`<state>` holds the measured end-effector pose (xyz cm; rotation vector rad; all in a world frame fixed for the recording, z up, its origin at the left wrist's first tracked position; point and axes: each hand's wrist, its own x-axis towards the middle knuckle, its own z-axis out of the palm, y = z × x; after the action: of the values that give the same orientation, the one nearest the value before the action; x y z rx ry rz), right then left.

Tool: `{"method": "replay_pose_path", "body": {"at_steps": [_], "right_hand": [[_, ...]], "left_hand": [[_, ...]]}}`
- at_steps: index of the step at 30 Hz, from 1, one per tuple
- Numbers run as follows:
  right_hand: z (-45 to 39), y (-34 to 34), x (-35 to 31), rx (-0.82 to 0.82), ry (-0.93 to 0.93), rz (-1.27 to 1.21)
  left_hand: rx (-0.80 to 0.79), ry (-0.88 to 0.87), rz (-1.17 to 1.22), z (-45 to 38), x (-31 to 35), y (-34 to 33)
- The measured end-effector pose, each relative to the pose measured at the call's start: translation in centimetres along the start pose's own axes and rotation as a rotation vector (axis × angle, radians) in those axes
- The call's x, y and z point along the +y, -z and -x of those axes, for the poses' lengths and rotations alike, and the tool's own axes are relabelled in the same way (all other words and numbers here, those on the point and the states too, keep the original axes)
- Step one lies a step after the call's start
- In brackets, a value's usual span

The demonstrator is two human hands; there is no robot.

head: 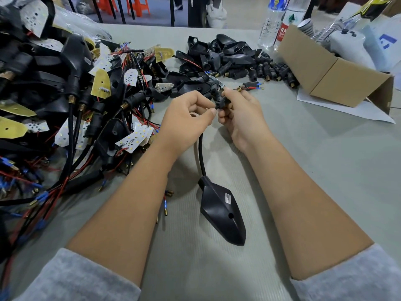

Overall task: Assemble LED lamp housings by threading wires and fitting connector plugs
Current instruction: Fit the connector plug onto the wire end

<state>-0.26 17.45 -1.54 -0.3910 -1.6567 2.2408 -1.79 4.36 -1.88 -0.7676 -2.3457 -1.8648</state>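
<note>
A black lamp housing (pixel 221 211) lies on the grey table between my forearms. Its black cable (pixel 201 153) runs up from it to my hands. My left hand (pixel 186 118) and my right hand (pixel 240 111) meet over the table's middle. Both pinch a small black connector plug (pixel 219 101) at the cable's end, the left from the left side, the right from the right with fingers curled round it. Whatever wires run inside the plug are hidden by my fingers.
A big heap of housings, LED boards and red and black wires (pixel 71 101) fills the left. Loose black housings and plugs (pixel 234 59) lie at the back. A cardboard box (pixel 325 77) and water bottles (pixel 280 20) stand at the back right.
</note>
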Motion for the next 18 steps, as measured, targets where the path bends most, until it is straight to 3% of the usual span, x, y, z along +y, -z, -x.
{"method": "replay_pose_path", "body": {"at_steps": [18], "right_hand": [[0.08,0.34,0.0,-0.052,0.011,0.014]], "left_hand": [[-0.056,-0.023,0.045,0.0,-0.61,0.02]]}}
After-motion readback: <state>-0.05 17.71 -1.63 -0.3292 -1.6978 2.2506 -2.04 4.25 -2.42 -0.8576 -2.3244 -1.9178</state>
